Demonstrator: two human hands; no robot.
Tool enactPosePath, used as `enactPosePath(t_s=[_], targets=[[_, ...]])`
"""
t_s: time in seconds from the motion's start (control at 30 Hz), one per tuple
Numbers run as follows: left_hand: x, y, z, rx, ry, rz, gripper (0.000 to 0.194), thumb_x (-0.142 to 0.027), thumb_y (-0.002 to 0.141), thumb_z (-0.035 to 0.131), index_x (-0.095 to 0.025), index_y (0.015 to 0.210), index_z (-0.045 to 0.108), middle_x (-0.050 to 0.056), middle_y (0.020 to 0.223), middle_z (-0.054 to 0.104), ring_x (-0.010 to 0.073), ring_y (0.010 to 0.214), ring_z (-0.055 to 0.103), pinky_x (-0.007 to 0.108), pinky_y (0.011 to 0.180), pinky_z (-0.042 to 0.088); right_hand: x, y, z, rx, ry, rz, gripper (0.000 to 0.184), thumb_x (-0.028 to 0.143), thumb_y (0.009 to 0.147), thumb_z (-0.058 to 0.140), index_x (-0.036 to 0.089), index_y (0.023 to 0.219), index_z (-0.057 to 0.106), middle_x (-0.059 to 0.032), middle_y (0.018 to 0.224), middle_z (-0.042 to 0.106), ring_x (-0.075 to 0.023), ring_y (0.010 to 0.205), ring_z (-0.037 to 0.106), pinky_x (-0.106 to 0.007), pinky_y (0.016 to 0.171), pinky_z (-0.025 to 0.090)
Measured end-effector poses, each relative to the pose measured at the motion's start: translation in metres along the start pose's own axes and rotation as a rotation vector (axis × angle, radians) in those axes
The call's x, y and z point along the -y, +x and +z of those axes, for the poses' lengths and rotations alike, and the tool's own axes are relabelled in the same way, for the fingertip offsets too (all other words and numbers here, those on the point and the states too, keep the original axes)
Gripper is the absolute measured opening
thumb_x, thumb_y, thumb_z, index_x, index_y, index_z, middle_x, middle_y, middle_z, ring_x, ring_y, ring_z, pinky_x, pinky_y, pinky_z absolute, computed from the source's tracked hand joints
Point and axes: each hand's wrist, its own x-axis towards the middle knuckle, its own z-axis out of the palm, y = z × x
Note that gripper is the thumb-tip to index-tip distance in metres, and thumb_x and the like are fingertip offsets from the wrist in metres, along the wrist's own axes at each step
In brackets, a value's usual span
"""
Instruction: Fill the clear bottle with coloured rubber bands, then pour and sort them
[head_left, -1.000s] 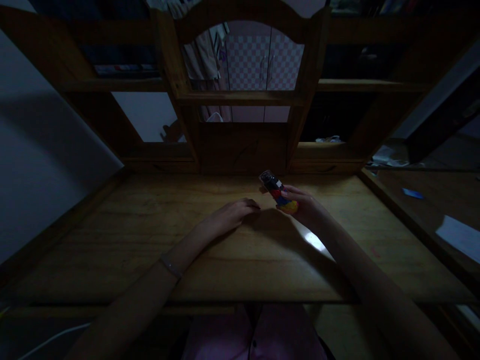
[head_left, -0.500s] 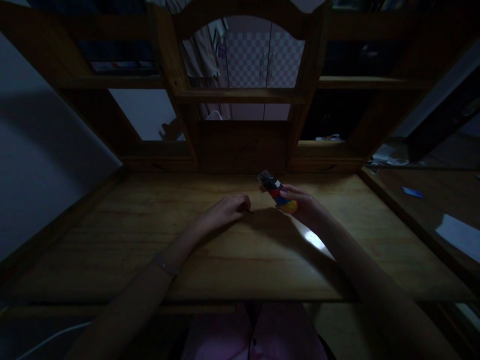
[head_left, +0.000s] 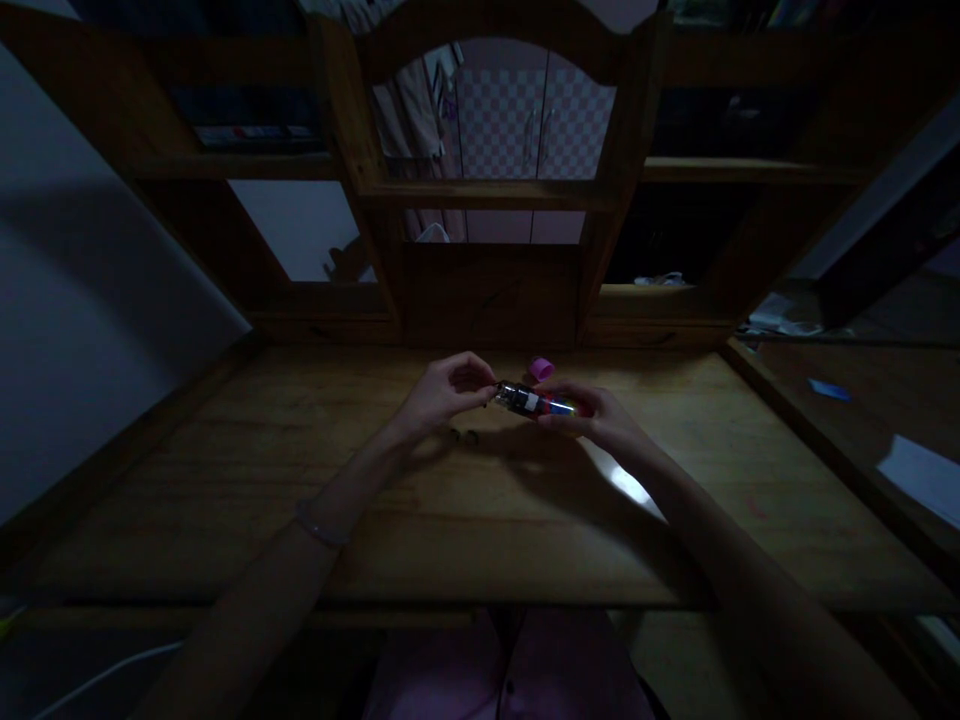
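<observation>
My right hand (head_left: 596, 412) is wrapped round a clear bottle (head_left: 532, 402) tipped nearly level, its mouth towards the left. Black contents lie near that mouth, with red, blue and yellow ones deeper in. At the mouth, my left hand (head_left: 454, 388) pinches a small dark thing (head_left: 488, 399), too small to name for sure. Below it on the desk lie two small dark rings, one on the left (head_left: 455, 436) and one on the right (head_left: 472, 437). A pink cap (head_left: 541, 369) rests just behind the bottle.
The wooden desk (head_left: 300, 480) runs up to a shelf unit (head_left: 480, 195) with drawers along its back. On a lower surface at the right lie a white paper (head_left: 922, 470) and a small blue packet (head_left: 829, 390). A wall (head_left: 97, 270) borders the left side.
My left hand has lifted off the desk to the bottle's mouth. The right hand has tilted the bottle level, its mouth lowered to the left. The cap and the dark rings now show.
</observation>
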Motion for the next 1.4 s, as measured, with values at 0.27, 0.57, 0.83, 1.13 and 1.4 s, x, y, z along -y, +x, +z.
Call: enactPosePath(t_s=[0.27, 0.57, 0.83, 1.13, 1.4], targets=[[-0.009, -0.002, 0.009, -0.147, -0.087, 0.031, 0.023, -0.03, 0.071, 0.08, -0.015, 0.084, 0.068, 0.004, 0.087, 0.071, 0.0162, 0.084, 0.068, 0.032, 0.083, 0.056, -0.004, -0.001, 0.002, 0.037, 0.106, -0.001, 0.041, 0.037, 0.072, 0.077, 0.027, 0.112, 0.07, -0.0046, 0.118, 0.067, -0.0282, 0.109, 0.06, -0.044, 0.096, 0.042], [-0.007, -0.006, 0.011, -0.148, 0.07, 0.226, 0.009, -0.026, 0.077, 0.076, -0.017, 0.08, 0.076, 0.006, 0.086, 0.075, 0.0185, 0.082, 0.07, 0.032, 0.079, 0.058, -0.013, 0.001, 0.006, 0.065, 0.223, 0.007, 0.039, 0.035, 0.073, 0.077, 0.026, 0.11, 0.071, -0.004, 0.113, 0.068, -0.0265, 0.109, 0.059, -0.043, 0.1, 0.038], [-0.014, -0.005, -0.001, 0.008, 0.303, 0.43, 0.017, -0.017, 0.089, 0.061, -0.024, 0.095, 0.077, 0.007, 0.102, 0.067, 0.0166, 0.098, 0.065, 0.032, 0.086, 0.054, -0.016, 0.002, 0.006, 0.05, 0.254, 0.026, 0.037, 0.036, 0.073, 0.076, 0.027, 0.109, 0.072, -0.0044, 0.116, 0.067, -0.0273, 0.112, 0.058, -0.045, 0.1, 0.038], [-0.016, -0.006, 0.001, -0.152, 0.199, 0.334, 0.017, -0.026, 0.08, 0.074, -0.023, 0.097, 0.076, 0.004, 0.093, 0.066, 0.0153, 0.087, 0.066, 0.03, 0.081, 0.058, -0.016, 0.002, 0.005, 0.068, 0.263, 0.057, 0.043, 0.038, 0.072, 0.078, 0.027, 0.113, 0.07, -0.0055, 0.119, 0.066, -0.029, 0.114, 0.057, -0.047, 0.104, 0.037], [-0.013, -0.004, 0.008, -0.285, 0.078, 0.158, 0.024, -0.035, 0.072, 0.08, -0.018, 0.088, 0.073, 0.004, 0.087, 0.073, 0.017, 0.083, 0.068, 0.031, 0.08, 0.057, -0.014, 0.001, 0.007, 0.087, 0.327, 0.073, 0.04, 0.036, 0.073, 0.077, 0.027, 0.112, 0.07, -0.0048, 0.116, 0.067, -0.0269, 0.112, 0.058, -0.043, 0.101, 0.039]])
